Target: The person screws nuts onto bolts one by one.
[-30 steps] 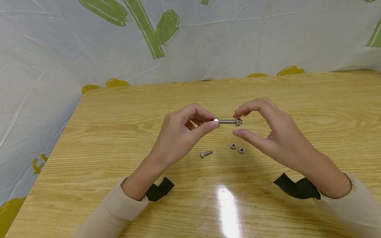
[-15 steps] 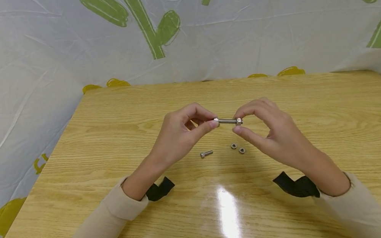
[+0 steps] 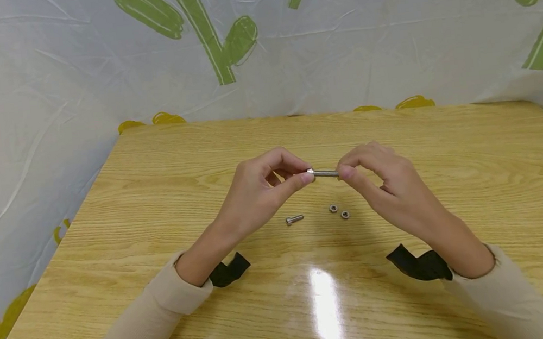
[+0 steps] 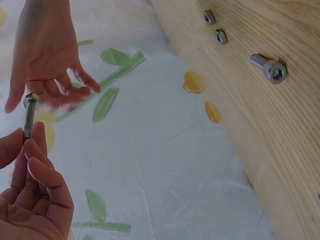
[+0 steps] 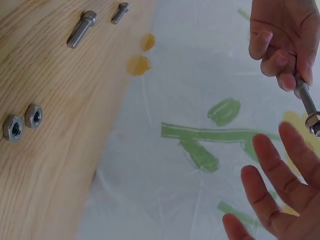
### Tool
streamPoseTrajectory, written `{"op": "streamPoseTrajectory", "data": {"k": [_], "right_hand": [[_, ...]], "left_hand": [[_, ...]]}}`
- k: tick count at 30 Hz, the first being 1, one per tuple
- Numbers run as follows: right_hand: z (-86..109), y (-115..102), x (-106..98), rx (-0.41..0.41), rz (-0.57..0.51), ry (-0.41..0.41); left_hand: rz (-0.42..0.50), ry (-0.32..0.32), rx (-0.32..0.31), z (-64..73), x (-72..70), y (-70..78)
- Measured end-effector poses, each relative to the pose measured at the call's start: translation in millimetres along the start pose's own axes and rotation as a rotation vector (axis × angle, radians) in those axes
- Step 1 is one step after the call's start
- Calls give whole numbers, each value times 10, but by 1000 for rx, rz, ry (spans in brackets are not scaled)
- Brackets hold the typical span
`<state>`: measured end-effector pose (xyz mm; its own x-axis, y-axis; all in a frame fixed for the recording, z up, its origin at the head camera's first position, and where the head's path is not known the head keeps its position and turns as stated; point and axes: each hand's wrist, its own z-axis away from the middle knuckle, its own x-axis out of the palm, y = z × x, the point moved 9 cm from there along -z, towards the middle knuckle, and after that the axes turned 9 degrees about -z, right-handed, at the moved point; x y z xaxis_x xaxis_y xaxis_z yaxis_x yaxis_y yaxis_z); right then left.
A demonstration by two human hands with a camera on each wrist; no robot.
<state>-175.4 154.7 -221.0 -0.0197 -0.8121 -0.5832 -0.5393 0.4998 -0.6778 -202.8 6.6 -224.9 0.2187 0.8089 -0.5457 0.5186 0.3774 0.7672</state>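
Note:
My left hand (image 3: 259, 192) pinches the head end of a metal bolt (image 3: 325, 173) between thumb and fingertips, held level above the table. A hex nut (image 4: 31, 99) sits on the bolt's far end. In the head view my right hand (image 3: 391, 185) has thumb and index finger closed over that end, hiding the nut. Both wrist views show the nut uncovered, with the right hand's fingers (image 5: 265, 155) spread beside it. Below the hands lie a short socket-head screw (image 3: 294, 219) and two loose nuts (image 3: 339, 211).
The wood table (image 3: 177, 162) extends around the hands. A second loose screw (image 5: 120, 12) lies on it in the right wrist view. A white cloth (image 3: 314, 56) with green and yellow plant shapes hangs behind. Black straps (image 3: 420, 261) are at both wrists.
My right thumb and index finger, apart from the nut at first, have come together on it, and the thumb has moved up to cover it. My left hand stays nearly still.

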Motion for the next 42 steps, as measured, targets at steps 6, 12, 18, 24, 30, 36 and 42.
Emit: {"op": "streamPoseTrajectory", "data": {"k": [6, 12, 18, 24, 30, 36, 42], "right_hand": [[34, -100, -21, -110, 2, 12], [49, -221, -51, -282, -26, 69], [44, -189, -55, -250, -38, 70], [22, -135, -34, -162, -40, 50], [-10, -86, 1, -86, -15, 31], [-20, -40, 3, -23, 21, 8], [30, -55, 9, -60, 26, -7]], "left_hand": [[-14, 4, 16, -1, -5, 8], [-10, 4, 18, -8, -4, 8], [-8, 3, 9, -6, -6, 5], [-2, 4, 8, -5, -6, 12], [3, -5, 2, -2, 15, 6], [6, -3, 3, -1, 10, 3], [-8, -5, 3, 2, 4, -7]]}}
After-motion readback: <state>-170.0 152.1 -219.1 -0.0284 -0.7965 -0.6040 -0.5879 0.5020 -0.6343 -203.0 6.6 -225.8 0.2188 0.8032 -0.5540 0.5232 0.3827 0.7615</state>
